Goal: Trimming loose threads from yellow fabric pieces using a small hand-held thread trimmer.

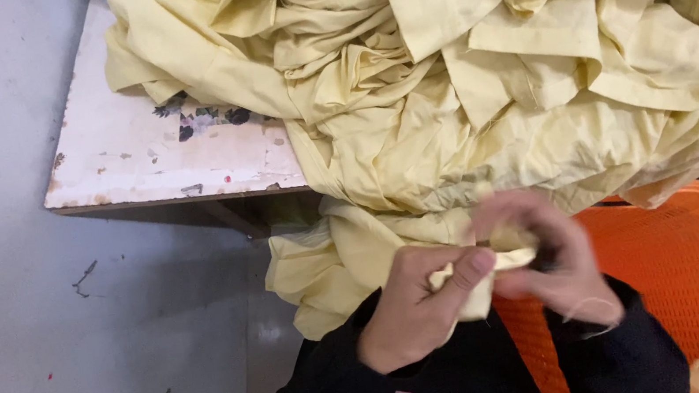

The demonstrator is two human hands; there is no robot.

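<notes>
Grey floor (20, 264) fills the left side below me, marked with a few dark scuffs, and a worn white table (148, 150) with chipped, paint-flecked edges stands ahead of it. Heaped across that table is a big pile of pale yellow garments (475, 57), crumpled and folded over one another, with collars and cuffs poking out here and there. One piece of yellow cloth (348, 259) spills off the table edge and hangs down toward my lap.

I have both hands raised close together in front of my chest, black sleeves (443, 380) running down from the wrists. My left hand (412, 309) is curled with the knuckles facing up, the thumb laid across the top and pressed against a small bunched fold of the yellow cloth, so it is closed around that fold. My right hand (548, 261) sits just beside it, fingers bent over and pinching the same fold from the other side; it is blurred, so I cannot make out the exact fingertip positions, but it is closed on the cloth too. The two hands nearly touch, with the fold gripped between them.

To my right, just under the right wrist, is an orange plastic basket (696, 269) with a mesh wall, and a bit more yellow fabric shows at its lower corner.
</notes>
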